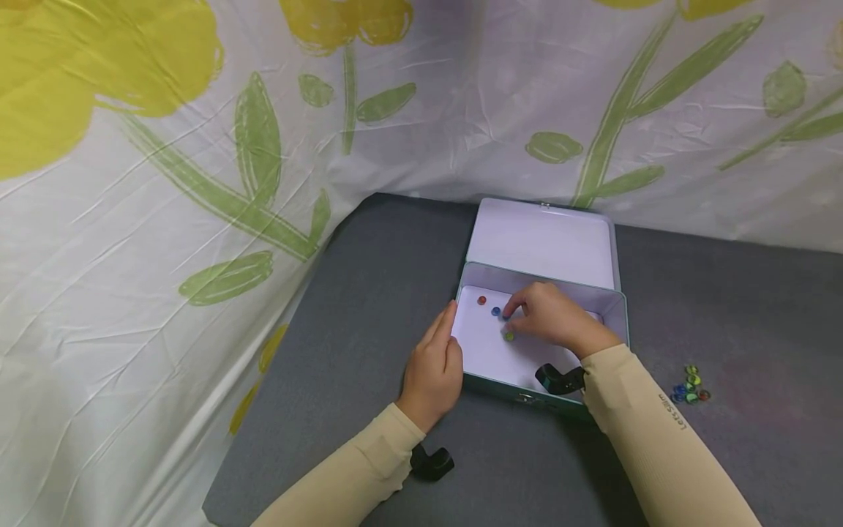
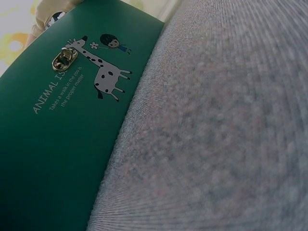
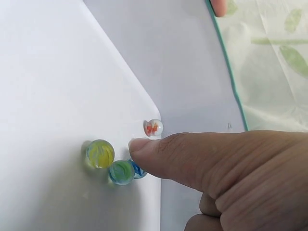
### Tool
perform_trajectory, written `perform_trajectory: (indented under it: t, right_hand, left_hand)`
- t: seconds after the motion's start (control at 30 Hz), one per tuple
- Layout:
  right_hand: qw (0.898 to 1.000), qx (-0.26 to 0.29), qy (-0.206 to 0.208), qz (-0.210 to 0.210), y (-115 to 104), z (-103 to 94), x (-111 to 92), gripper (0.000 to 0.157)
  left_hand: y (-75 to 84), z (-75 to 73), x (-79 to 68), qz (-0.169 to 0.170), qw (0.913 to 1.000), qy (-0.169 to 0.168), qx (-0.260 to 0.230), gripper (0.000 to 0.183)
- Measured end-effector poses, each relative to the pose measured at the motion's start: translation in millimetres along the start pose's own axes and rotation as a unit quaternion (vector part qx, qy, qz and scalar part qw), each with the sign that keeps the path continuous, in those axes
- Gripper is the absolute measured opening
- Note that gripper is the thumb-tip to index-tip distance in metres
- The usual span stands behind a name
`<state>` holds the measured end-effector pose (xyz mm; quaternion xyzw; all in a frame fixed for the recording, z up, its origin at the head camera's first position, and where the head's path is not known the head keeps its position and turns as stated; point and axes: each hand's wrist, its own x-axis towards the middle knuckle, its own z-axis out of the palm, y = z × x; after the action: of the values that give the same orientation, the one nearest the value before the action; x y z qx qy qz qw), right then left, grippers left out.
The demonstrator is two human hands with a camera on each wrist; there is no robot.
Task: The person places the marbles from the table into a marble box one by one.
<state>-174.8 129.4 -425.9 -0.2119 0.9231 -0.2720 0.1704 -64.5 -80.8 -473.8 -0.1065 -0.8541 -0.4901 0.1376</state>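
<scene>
Inside the open metal box [image 1: 487, 359], with its white interior, lie several glass marbles: a red one [image 1: 481, 300], a blue one [image 1: 496, 311] and a yellow-green one [image 1: 509, 336]. My right hand [image 1: 549, 316] reaches down among them, thumb and forefinger apart. In the right wrist view a fingertip partly covers a blue marble [image 3: 139, 169]; a green marble [image 3: 121, 172] sits beside it, with a yellow marble [image 3: 100, 154] farther left. Straight fingers of my left hand [image 1: 431, 373] rest along the box's left side. The green front [image 2: 53, 144] shows a giraffe picture in the left wrist view.
Right of the box, a small cluster of marbles [image 1: 691, 384] lies on the dark grey table [image 1: 369, 307]. The lid [image 1: 543, 241] leans back, raised behind the box. A flower-printed curtain [image 1: 461, 110] hangs along the table's back and left edges.
</scene>
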Motion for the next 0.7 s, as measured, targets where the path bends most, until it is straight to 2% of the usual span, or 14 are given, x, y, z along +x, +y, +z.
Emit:
perform_trajectory:
  t: [0.47, 0.7]
  right_hand:
    - [1.0, 0.007, 0.006, -0.001, -0.4, -3.6, -1.1, 0.016]
    - [1.0, 0.024, 0.009, -0.003, -2.7, -7.5, -4.0, 0.017]
  left_hand:
    - [0.0, 1.0, 1.0, 0.011, 0.9999, 0.007, -0.003, 0.052]
    - [0.9, 0.6, 0.0, -0.001, 1.0, -0.001, -0.002, 0.052]
